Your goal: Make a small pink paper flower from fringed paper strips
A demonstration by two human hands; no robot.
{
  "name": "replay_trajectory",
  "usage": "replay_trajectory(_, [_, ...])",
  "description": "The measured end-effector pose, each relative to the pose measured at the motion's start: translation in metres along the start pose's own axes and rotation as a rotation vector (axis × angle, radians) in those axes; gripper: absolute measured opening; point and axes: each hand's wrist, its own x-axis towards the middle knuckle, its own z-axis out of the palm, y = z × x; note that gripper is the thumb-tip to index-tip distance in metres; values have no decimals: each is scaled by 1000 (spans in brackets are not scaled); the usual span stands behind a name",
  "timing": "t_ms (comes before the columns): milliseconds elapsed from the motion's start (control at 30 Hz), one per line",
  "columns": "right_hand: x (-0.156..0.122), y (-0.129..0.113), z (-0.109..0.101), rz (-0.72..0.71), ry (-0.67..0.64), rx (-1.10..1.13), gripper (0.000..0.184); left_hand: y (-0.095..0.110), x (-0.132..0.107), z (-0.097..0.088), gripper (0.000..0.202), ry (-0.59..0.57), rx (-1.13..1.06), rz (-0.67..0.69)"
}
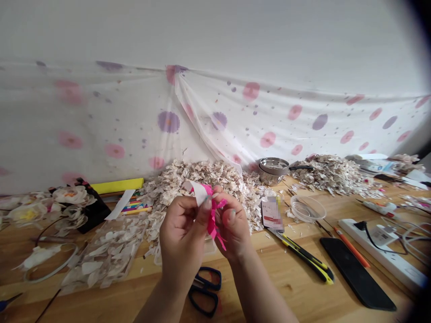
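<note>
**First speaker:** What do the hands do at this moment?

**Second speaker:** The left hand [180,235] and the right hand [232,226] are close together in the air above the desk [286,287]. Both of them pinch a pink paper strip [211,220] with the fingers, and it has ragged, narrow ends that hang down. A white paper piece [198,193] sticks up at its top, touching the pink.

**First speaker:** What lies nearest to the hands?

**Second speaker:** Under them, on the desk, are black scissors [204,291] with blue edges on the handles. Behind them is a big heap of pale paper petals [208,177].

**First speaker:** And on the two sides?

**Second speaker:** At the right side there are a yellow and black utility knife [305,260], a black phone [357,273] and a white power strip [380,251]. At the left side, a clear bag of petals [104,255] lies beside some paper flowers [70,197].
</note>
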Motion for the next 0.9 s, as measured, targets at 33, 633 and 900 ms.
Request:
replay_trajectory(33, [0,-2,-3,1,-33,-13,31,3,0,-1,21,-41,-45,-69])
replay_trajectory(633, [-3,-18,-19,-47,-192,-209,20,12,3,-11,24,-356,-182,-396])
replay_trajectory(900, [0,-13,-11,-89,-88,-159,12,11,-3,2,25,-146,-83,-249])
